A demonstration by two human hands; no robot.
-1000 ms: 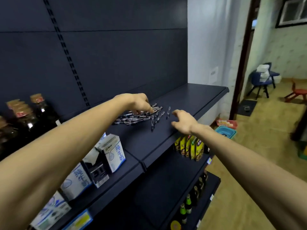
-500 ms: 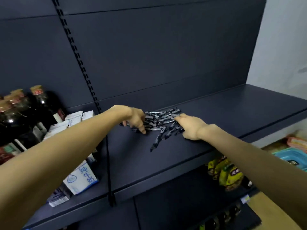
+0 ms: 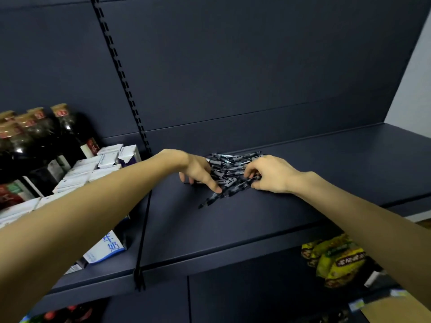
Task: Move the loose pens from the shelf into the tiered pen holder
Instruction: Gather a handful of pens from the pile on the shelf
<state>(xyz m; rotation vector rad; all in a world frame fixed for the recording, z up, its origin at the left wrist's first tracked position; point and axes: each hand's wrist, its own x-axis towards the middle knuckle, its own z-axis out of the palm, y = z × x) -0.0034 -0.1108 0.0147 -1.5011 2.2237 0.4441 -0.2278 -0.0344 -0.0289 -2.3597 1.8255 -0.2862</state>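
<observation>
- Reaching over the dark shelf (image 3: pixel 268 220), both bare hands meet at a heap of loose pens (image 3: pixel 229 163) that lies on the shelf near the back panel
- Left hand (image 3: pixel 198 170) rests on the left edge of the heap, fingers curled down among the pens and the forefinger stretched out onto one near the front; whether it truly grips any I cannot tell
- Right hand (image 3: pixel 271 174) sits at the right edge of the heap, its fingertips bent in and pinching a dark pen (image 3: pixel 242 184) that slants toward the shelf front
- One more pen (image 3: pixel 207 201) pokes out of the heap toward the front edge
- White cartons (image 3: pixel 102 159) and dark bottles (image 3: pixel 46 141) stand on the neighbouring shelf to the left
- Yellow-green packets (image 3: pixel 338 259) sit on the level below, at the right
</observation>
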